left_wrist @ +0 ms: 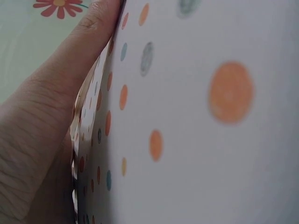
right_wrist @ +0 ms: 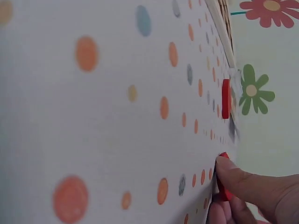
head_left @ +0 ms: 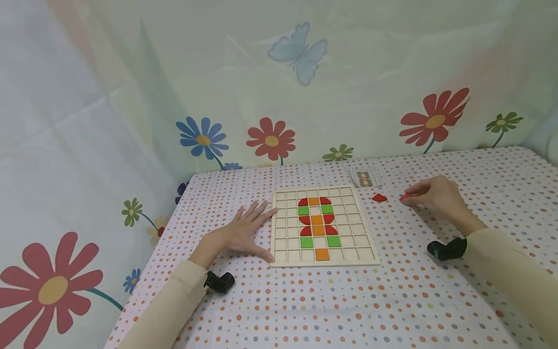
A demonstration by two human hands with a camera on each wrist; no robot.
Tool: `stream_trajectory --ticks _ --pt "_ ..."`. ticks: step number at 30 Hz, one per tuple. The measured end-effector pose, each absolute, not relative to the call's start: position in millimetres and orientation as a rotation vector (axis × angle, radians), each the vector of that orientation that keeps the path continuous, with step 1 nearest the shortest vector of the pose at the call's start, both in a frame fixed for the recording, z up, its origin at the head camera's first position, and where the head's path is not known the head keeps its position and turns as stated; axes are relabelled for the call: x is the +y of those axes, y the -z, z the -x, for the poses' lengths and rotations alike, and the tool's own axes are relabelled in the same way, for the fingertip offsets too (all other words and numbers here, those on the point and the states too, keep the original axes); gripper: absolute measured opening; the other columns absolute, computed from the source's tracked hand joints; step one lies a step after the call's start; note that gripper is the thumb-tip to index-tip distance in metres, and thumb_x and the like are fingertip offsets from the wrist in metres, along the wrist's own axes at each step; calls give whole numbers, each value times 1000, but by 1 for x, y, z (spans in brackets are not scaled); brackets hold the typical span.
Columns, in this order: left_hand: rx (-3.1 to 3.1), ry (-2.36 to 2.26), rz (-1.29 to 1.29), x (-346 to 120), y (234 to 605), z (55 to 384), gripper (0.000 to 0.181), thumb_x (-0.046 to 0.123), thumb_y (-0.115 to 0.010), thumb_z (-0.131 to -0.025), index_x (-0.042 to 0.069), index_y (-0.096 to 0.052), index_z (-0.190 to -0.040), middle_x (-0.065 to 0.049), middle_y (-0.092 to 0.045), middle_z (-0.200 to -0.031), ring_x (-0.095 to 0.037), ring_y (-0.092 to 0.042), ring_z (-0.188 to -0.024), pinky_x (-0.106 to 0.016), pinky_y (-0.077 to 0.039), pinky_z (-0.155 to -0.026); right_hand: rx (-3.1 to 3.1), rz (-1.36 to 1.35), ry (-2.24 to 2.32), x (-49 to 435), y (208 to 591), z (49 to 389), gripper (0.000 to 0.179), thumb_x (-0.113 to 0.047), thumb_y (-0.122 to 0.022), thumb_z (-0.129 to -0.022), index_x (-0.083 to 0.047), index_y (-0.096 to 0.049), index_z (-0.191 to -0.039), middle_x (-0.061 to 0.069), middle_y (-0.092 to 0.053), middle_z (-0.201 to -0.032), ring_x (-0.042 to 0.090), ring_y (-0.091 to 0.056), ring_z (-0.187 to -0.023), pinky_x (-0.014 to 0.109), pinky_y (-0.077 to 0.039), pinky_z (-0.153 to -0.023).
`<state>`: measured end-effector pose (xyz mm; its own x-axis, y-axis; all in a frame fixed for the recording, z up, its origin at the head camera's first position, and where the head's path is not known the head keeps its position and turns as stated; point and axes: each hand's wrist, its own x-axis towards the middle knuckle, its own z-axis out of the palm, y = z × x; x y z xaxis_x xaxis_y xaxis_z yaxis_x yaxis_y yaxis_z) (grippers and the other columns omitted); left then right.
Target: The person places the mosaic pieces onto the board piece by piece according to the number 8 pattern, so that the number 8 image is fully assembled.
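Note:
A wooden grid board (head_left: 289, 228) lies on the dotted tablecloth, with red quarter-round pieces and orange and green squares set in its middle columns. My left hand (head_left: 244, 231) rests at the board's left side, fingers spread, thumb and fingertips right at its edge. To the right of the board my right hand (head_left: 438, 198) pinches a red piece (right_wrist: 224, 179) between thumb and fingers, close over the cloth; the hand partly hides its outline. Another red piece (head_left: 379, 198) lies on the cloth between the board and that hand.
A small pattern card (head_left: 366, 178) showing a coloured grid design lies behind the loose red piece. Black wrist cameras (head_left: 446, 248) are strapped at both cuffs. A flower-printed backdrop (head_left: 244, 72) rises along the table's back and left edges.

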<state>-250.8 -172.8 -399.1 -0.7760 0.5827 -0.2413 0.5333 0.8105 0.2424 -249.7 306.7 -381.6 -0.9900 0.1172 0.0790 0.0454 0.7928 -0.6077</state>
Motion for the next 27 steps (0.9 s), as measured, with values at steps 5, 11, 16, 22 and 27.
stream_trajectory --ticks 5,11,16,22,27 --pt "2687 -241 -850 -172 398 250 122 66 -81 -81 25 -8 -170 -7 10 -176 -33 13 -161 -61 3 -127 -2819 29 -978 307 381 246 32 -7 -86 -87 11 -74 -111 27 -76 -100 46 -64 -101 30 -45 -67" --pt "2686 -250 -839 -172 397 249 122 67 -80 -81 26 -9 -170 -7 9 -176 -32 13 -161 -61 3 -128 -2803 -33 -1045 296 382 238 30 -9 -81 -92 9 -75 -115 26 -76 -107 44 -67 -104 22 -47 -68" --pt "2689 -242 -839 -172 398 250 122 68 -79 -80 26 -9 -170 -6 9 -176 -32 12 -161 -61 3 -128 -2813 -186 -1059 272 375 227 28 -9 -82 -92 6 -77 -115 26 -74 -112 40 -68 -101 23 -49 -67" --pt "2685 -237 -841 -173 398 250 123 69 -79 -80 26 -8 -170 -7 10 -176 -33 13 -161 -61 3 -127 -2825 -442 -1199 228 367 200 24 -5 -81 -91 1 -80 -114 16 -77 -111 36 -68 -108 26 -58 -79" --pt "2687 -241 -829 -172 397 250 123 70 -79 -80 28 -8 -170 -6 9 -176 -32 13 -161 -59 5 -128 -2828 -644 -1294 195 367 180 19 -3 -81 -90 -5 -83 -109 4 -77 -106 26 -68 -105 42 -60 -93"
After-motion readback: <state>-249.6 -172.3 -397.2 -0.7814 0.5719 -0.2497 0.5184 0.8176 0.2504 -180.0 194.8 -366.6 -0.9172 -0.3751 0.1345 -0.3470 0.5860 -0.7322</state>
